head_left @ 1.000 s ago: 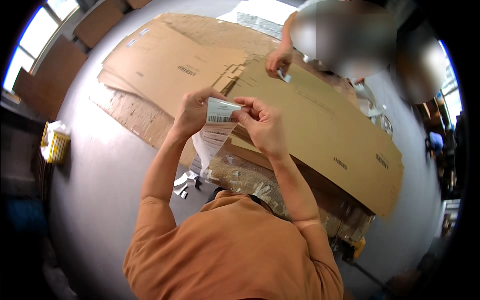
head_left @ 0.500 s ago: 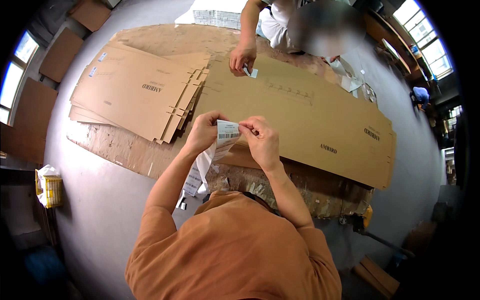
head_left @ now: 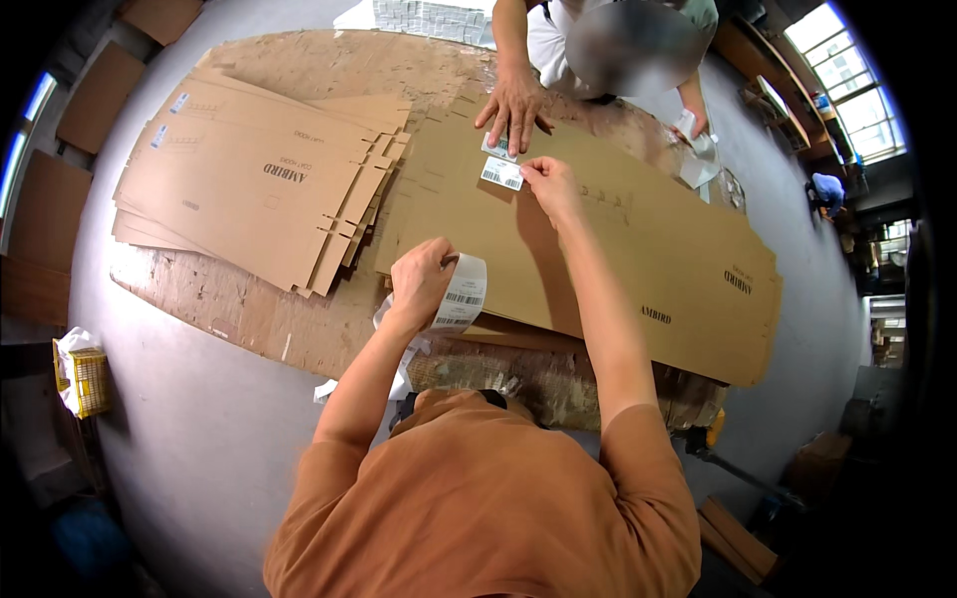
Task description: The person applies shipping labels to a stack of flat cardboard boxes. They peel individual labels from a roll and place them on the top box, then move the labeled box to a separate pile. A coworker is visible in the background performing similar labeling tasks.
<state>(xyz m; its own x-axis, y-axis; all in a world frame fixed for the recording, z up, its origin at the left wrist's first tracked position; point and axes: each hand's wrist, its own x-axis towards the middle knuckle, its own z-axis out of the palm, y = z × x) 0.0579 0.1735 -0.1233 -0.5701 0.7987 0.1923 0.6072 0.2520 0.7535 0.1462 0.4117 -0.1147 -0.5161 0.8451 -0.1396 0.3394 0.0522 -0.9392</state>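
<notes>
A white barcode label is pinched by one edge in my right hand, over the flat brown cardboard sheet. My left hand is closed around a strip of barcode labels, which curls out beside the fingers and hangs toward the table edge. Just beyond my right hand, a co-worker's hand presses on another label on the same sheet. Whether the label I hold touches the cardboard, I cannot tell.
Left of the sheet lies a stack of flat printed cardboard, two small labels on its top piece. Everything rests on a worn wooden table. A yellow basket stands on the floor at left. The co-worker's other hand is by white backing paper.
My right hand has drawn a label off the strip and moved forward over the sheet. My left hand stays back with the strip. The co-worker's hand has flattened onto their label.
</notes>
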